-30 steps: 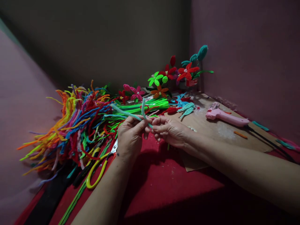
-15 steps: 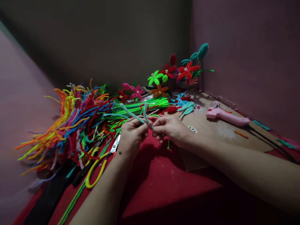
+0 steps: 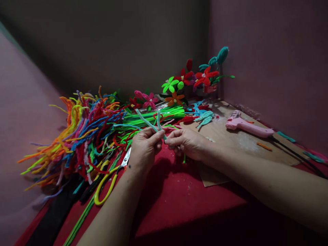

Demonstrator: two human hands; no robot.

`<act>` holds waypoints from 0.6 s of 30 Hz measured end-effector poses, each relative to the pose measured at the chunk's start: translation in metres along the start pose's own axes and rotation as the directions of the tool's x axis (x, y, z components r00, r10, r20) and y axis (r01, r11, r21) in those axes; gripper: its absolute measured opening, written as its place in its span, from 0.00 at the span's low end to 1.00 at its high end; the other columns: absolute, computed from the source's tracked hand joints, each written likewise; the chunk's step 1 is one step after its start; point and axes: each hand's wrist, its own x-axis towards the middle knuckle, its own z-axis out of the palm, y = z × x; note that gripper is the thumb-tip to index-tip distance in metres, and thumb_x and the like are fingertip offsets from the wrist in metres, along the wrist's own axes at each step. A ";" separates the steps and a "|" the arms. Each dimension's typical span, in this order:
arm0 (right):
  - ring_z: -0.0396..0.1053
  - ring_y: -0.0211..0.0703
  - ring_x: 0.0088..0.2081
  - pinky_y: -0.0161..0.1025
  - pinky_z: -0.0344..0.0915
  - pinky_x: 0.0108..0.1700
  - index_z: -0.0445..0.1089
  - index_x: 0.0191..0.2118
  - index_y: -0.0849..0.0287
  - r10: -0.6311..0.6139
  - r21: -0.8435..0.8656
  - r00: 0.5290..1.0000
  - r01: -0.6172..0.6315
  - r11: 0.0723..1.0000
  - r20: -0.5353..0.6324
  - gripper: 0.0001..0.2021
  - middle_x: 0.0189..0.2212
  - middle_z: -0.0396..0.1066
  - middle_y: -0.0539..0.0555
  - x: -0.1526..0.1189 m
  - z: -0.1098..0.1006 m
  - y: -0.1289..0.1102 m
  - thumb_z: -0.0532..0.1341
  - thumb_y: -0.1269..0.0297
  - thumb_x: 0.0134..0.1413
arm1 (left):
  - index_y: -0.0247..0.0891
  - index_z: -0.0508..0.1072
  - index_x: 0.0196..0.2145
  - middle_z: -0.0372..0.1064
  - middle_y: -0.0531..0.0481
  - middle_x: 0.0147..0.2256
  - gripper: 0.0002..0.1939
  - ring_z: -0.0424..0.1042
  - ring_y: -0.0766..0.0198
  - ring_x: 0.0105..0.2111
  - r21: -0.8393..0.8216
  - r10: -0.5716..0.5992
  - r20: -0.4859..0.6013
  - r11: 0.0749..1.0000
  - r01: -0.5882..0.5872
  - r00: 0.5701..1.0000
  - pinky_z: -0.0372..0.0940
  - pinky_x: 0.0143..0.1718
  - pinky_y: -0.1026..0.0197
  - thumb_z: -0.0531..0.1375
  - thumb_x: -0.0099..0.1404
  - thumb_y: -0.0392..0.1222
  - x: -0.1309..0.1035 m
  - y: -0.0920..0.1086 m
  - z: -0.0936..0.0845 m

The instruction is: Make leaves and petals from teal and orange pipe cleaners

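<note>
A pale mint pipe cleaner is pinched between my two hands, its two ends sticking up in a V. My left hand grips it with thumb and forefinger just below where the ends cross. Close beside it, my right hand pinches the lower, bent part, which its fingertips partly hide. Both hands hover over the red cloth. Behind them lies a bundle of bright green pipe cleaners. Mint looped petals rest on the board past my right hand.
A heap of multicoloured pipe cleaners spreads at left, with yellow-handled scissors by my left forearm. A pink glue gun with a black cord lies on the brown board. Finished flowers stand at the back.
The mint pipe cleaner's ends have tilted slightly and come closer together. My left fingertips have drawn back a little from the right ones; both hands keep their pinch.
</note>
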 end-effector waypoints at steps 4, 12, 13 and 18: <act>0.56 0.29 0.14 0.32 0.49 0.17 0.64 0.20 0.63 -0.051 -0.061 0.999 0.052 0.997 0.019 0.11 0.14 0.64 0.46 0.000 0.000 0.001 0.67 0.65 0.36 | 0.34 0.67 0.21 0.55 0.58 0.13 0.09 0.51 0.76 0.13 -0.030 0.006 -0.012 1.000 -0.006 1.000 0.45 0.15 0.70 0.63 0.53 0.38 -0.001 -0.001 0.000; 0.57 0.30 0.17 0.33 0.50 0.21 0.66 0.19 0.63 -0.168 -0.239 0.983 0.145 0.960 -0.076 0.07 0.14 0.64 0.47 -0.004 0.004 -0.001 0.64 0.68 0.38 | 0.34 0.65 0.21 0.50 0.60 0.14 0.10 0.48 0.77 0.14 -0.086 -0.051 0.020 0.995 0.052 0.999 0.43 0.15 0.70 0.64 0.51 0.38 0.001 -0.002 -0.001; 0.57 0.30 0.17 0.33 0.49 0.21 0.65 0.18 0.63 -0.151 -0.256 0.984 0.123 0.959 -0.092 0.07 0.14 0.63 0.47 -0.004 0.005 -0.002 0.64 0.69 0.39 | 0.34 0.65 0.21 0.49 0.61 0.14 0.10 0.47 0.77 0.13 -0.108 -0.047 0.015 0.993 0.048 0.999 0.43 0.14 0.70 0.64 0.50 0.37 0.001 -0.001 -0.001; 0.57 0.30 0.18 0.33 0.52 0.23 0.68 0.19 0.63 -0.135 -0.250 0.991 0.126 0.960 -0.018 0.07 0.15 0.64 0.47 -0.004 0.004 -0.004 0.64 0.67 0.40 | 0.34 0.64 0.23 0.51 0.61 0.14 0.09 0.46 0.77 0.13 -0.128 -0.025 0.048 0.991 0.031 0.999 0.42 0.14 0.70 0.63 0.52 0.37 0.000 0.002 -0.003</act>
